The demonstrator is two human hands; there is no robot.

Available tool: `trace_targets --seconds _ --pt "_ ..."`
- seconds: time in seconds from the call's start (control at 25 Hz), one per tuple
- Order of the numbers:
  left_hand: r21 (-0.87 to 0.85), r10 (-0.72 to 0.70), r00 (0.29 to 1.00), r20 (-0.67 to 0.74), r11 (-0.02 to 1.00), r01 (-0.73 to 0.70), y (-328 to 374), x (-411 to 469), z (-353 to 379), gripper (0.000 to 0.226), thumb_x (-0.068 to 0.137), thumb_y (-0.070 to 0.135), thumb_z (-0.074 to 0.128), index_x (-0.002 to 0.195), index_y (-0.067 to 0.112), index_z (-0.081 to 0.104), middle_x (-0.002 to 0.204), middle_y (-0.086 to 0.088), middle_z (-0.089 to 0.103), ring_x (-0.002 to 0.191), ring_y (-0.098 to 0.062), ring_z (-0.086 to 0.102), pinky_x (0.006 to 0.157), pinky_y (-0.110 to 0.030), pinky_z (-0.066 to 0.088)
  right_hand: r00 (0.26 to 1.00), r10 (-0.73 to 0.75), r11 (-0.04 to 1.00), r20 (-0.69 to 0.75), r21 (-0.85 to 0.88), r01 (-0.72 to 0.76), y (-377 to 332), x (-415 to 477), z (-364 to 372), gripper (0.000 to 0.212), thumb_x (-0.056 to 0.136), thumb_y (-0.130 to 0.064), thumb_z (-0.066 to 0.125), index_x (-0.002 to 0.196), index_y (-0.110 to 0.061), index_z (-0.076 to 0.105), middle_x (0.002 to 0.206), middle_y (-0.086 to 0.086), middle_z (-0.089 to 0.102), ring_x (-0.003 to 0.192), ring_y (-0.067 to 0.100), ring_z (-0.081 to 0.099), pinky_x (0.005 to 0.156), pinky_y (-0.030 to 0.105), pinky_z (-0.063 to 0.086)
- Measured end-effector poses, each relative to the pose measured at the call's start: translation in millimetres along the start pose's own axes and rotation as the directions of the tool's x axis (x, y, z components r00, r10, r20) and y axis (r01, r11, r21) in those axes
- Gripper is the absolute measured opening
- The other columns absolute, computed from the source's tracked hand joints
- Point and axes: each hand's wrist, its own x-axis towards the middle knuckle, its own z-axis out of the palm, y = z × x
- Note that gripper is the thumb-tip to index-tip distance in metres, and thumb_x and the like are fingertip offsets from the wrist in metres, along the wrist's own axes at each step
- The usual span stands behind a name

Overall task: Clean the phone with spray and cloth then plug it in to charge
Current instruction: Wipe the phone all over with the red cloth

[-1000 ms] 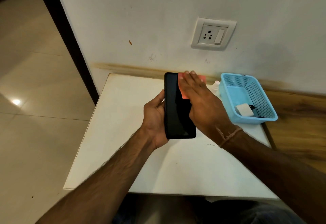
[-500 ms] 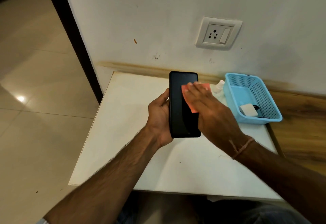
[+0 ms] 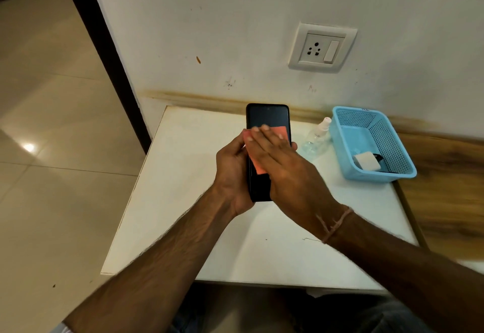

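Phone (image 3: 267, 119) is held above the white surface (image 3: 183, 188), long axis pointing away from the person toward the wall. Left hand (image 3: 231, 173) grips its left edge and lower half. Right hand (image 3: 282, 165) lies flat, fingers extended, pressing the orange cloth (image 3: 258, 167) on the screen. Judgement: wipe strokes should run along the long axis; the upper screen remains uncovered

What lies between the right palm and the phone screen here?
The orange cloth, pressed flat by the right hand onto the phone, in the head view.
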Motion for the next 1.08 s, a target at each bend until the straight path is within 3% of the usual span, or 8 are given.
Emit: trace_targets --seconds 0.12,0.2,0.32,0.48,0.6,0.76,1.0,1.08 --pt "0.021 0.009 1.0 -0.013 1.0 -0.009 0.5 2.2 0.5 0.057 0.095 0.058 0.046 0.121 0.016 0.074 0.116 -0.012 0.074 0.101 -0.032 0.071 0.093 -0.047 0.057 0.993 0.112 0.991 -0.02 -0.066 -0.113 29.7 -5.2 -22.3 0.067 0.082 0.013 0.055 0.144 0.0 0.034 0.15 0.017 0.033 0.142 0.03 0.025 0.111 0.048 0.034" --pt "0.033 0.001 1.0 -0.015 0.999 -0.001 -3.1 2.7 1.6 0.057 0.097 0.057 0.043 0.118 0.015 0.075 0.111 -0.013 0.075 0.096 -0.033 0.072 0.089 -0.049 0.058 0.972 0.236 0.971 -0.004 -0.047 -0.235 41.6 9.7 -30.6 0.072 0.083 0.012 0.054 0.147 -0.006 0.026 0.155 0.011 0.025 0.145 0.025 0.016 0.116 0.042 0.026" --pt "0.068 0.006 0.998 -0.066 0.998 -0.001 -5.4 3.7 0.9 0.052 0.094 0.058 0.049 0.112 0.019 0.078 0.105 -0.008 0.077 0.089 -0.029 0.074 0.083 -0.042 0.06 0.969 0.247 0.968 0.009 -0.035 -0.247 29.9 29.6 -27.0 0.068 0.089 0.008 0.044 0.15 -0.013 0.021 0.158 0.005 0.019 0.147 0.019 0.011 0.115 0.034 0.019" --pt "0.067 0.005 0.997 -0.083 0.998 0.0 -2.0 3.2 -0.3 0.054 0.092 0.058 0.052 0.12 0.018 0.075 0.121 -0.009 0.073 0.102 -0.03 0.073 0.086 -0.043 0.059 0.99 0.123 0.992 0.071 0.016 -0.124 8.7 20.7 -15.6 0.068 0.086 0.009 0.042 0.149 -0.012 0.026 0.156 0.004 0.024 0.146 0.02 0.015 0.112 0.039 0.032" --pt "0.084 0.022 0.998 -0.063 0.996 -0.016 -2.9 3.6 1.0 0.053 0.094 0.059 0.049 0.118 0.019 0.075 0.116 -0.01 0.075 0.097 -0.03 0.073 0.086 -0.044 0.059 0.981 0.185 0.983 0.055 0.002 -0.185 27.0 11.6 -24.9 0.07 0.087 0.007 0.046 0.15 -0.016 0.025 0.157 -0.002 0.021 0.146 0.016 0.013 0.101 0.038 0.045" --pt "0.1 0.027 0.999 -0.023 0.995 -0.025 -7.9 3.4 1.6 0.057 0.097 0.059 0.041 0.119 0.018 0.074 0.117 -0.015 0.073 0.1 -0.036 0.07 0.097 -0.057 0.053 0.92 0.392 0.92 -0.013 -0.006 -0.392 46.0 23.1 -33.2 0.078 0.084 0.009 0.051 0.15 -0.02 0.023 0.158 -0.003 0.02 0.146 0.014 0.013 0.115 0.036 0.029" --pt "0.123 0.051 0.991 -0.122 0.992 -0.036 -10.8 4.8 0.6 0.046 0.092 0.052 0.05 0.11 0.021 0.079 0.117 -0.008 0.075 0.102 -0.029 0.074 0.085 -0.042 0.059 0.988 0.15 0.987 -0.031 0.059 -0.148 -2.5 39.1 -11.2 0.063 0.085 0.013 0.042 0.144 -0.008 0.037 0.153 0.009 0.032 0.145 0.026 0.02 0.117 0.039 0.019" --pt "0.113 0.057 0.993 -0.106 0.993 -0.045 -8.0 3.8 1.4 0.05 0.093 0.055 0.05 0.116 0.02 0.077 0.119 -0.008 0.074 0.103 -0.029 0.073 0.088 -0.041 0.058 0.988 0.151 0.988 -0.017 0.039 -0.151 5.6 33.3 -11.7 0.067 0.084 0.013 0.043 0.146 -0.011 0.033 0.155 0.005 0.028 0.145 0.023 0.017 0.114 0.039 0.027"
